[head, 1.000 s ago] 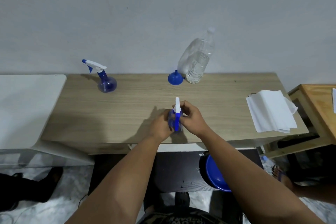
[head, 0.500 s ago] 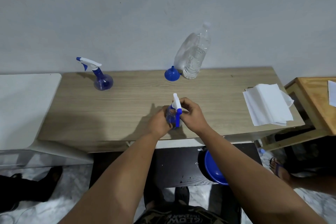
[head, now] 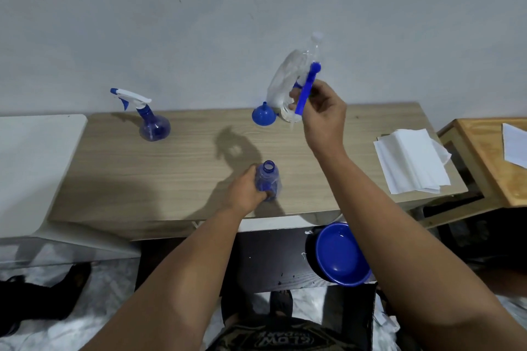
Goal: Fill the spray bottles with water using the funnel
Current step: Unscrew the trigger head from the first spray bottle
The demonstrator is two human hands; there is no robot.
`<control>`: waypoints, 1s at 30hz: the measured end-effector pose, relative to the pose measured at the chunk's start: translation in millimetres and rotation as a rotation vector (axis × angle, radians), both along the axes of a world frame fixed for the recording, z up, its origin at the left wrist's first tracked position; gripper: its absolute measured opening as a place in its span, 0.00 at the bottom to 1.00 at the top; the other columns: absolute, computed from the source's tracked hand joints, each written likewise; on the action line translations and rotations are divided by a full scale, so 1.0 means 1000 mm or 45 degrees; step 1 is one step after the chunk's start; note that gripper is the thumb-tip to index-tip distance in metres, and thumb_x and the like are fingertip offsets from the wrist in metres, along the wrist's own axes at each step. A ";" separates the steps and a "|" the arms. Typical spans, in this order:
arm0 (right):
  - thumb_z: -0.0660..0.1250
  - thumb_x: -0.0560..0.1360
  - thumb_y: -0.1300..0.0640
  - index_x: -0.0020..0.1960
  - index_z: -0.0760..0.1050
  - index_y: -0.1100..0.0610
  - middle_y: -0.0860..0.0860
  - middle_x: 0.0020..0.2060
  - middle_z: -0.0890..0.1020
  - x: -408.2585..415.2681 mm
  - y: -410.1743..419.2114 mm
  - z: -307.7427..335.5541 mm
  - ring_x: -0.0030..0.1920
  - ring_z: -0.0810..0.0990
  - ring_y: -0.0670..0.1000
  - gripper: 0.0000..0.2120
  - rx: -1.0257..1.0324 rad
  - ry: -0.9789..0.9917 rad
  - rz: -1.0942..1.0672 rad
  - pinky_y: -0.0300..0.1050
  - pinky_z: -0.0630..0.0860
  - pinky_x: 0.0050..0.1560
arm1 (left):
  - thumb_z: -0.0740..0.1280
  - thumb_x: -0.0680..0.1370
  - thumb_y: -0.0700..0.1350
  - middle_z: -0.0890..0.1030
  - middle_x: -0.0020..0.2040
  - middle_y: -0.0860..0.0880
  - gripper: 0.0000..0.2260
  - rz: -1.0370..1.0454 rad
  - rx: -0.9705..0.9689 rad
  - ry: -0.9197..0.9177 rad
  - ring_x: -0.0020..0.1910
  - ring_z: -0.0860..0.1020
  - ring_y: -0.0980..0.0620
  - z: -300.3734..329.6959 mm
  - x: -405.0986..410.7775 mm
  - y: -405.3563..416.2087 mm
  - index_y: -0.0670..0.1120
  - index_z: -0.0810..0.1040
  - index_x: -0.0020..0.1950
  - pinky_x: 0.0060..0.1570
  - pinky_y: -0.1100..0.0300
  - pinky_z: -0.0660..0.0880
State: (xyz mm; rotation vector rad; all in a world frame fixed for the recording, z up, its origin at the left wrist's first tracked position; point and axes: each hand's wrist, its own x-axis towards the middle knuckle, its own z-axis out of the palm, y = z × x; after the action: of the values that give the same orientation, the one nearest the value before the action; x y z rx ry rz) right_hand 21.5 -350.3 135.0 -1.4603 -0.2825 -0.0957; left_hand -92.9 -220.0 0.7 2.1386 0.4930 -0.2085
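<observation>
Near bottle: a small translucent blue plastic spray bottle (head: 268,181), its neck open, stands upright on the pale wood-grain table (head: 185,168) toward the front edge, about 6 o'clock from the table's middle.
Left hand: the left hand (head: 246,192) wraps the bottle's body from its 9 o'clock side, steadying it.
Right hand: the right hand (head: 320,111) is raised at 1 o'clock from the bottle, fingers pinched round the blue-and-white trigger spray head (head: 306,91), lifted well clear of the neck.
Far items: a blue plastic funnel (head: 263,116) sits mouth-down at 12 o'clock, just beside a clear plastic water bottle (head: 288,79) by the wall; a second blue spray bottle with its trigger head on (head: 152,125) stands at 10 o'clock.
Right edge: folded white paper towels (head: 413,162) at 3 o'clock.
Handling: the bottle looks light, thin-walled and likely empty, so it would tip easily; I would grip low on the round body, not the neck. The funnel seems stiff and light, best taken by its rim.
Change: half a second ago the head sat on the bottle with both hands round it; now it is off and raised.
</observation>
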 end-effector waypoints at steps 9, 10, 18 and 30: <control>0.72 0.77 0.52 0.42 0.81 0.57 0.53 0.34 0.81 0.008 -0.058 -0.142 0.40 0.80 0.57 0.09 -1.113 0.430 -0.015 0.46 0.70 0.41 | 0.78 0.71 0.46 0.76 0.53 0.57 0.29 -0.057 0.082 -0.002 0.50 0.76 0.55 0.008 -0.003 0.004 0.52 0.73 0.69 0.39 0.80 0.65; 0.72 0.77 0.51 0.41 0.81 0.56 0.54 0.35 0.81 0.003 -0.064 -0.153 0.42 0.82 0.59 0.10 -1.209 0.511 0.008 0.46 0.69 0.41 | 0.79 0.71 0.46 0.77 0.54 0.57 0.29 -0.066 0.087 0.003 0.50 0.76 0.55 0.010 -0.004 0.004 0.51 0.72 0.70 0.39 0.79 0.65; 0.69 0.78 0.42 0.56 0.84 0.54 0.56 0.51 0.87 -0.023 -0.070 -0.189 0.52 0.84 0.61 0.17 -1.515 0.692 -0.018 0.47 0.76 0.47 | 0.77 0.74 0.45 0.75 0.55 0.55 0.27 -0.136 0.101 0.006 0.48 0.71 0.58 0.018 0.000 0.009 0.49 0.72 0.71 0.38 0.84 0.62; 0.68 0.80 0.47 0.68 0.78 0.51 0.53 0.60 0.80 0.016 -0.024 -0.141 0.62 0.80 0.57 0.19 -1.310 0.376 -0.127 0.56 0.76 0.63 | 0.79 0.70 0.45 0.80 0.57 0.55 0.30 0.002 -0.011 -0.007 0.57 0.80 0.51 0.005 0.036 0.035 0.53 0.72 0.69 0.54 0.60 0.75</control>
State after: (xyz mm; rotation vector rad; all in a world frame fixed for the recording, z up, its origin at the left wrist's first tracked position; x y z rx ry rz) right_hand 37.3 -374.7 -5.7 -2.4769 0.0079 0.2208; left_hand -57.2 -185.1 5.3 2.1299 0.4897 -0.2035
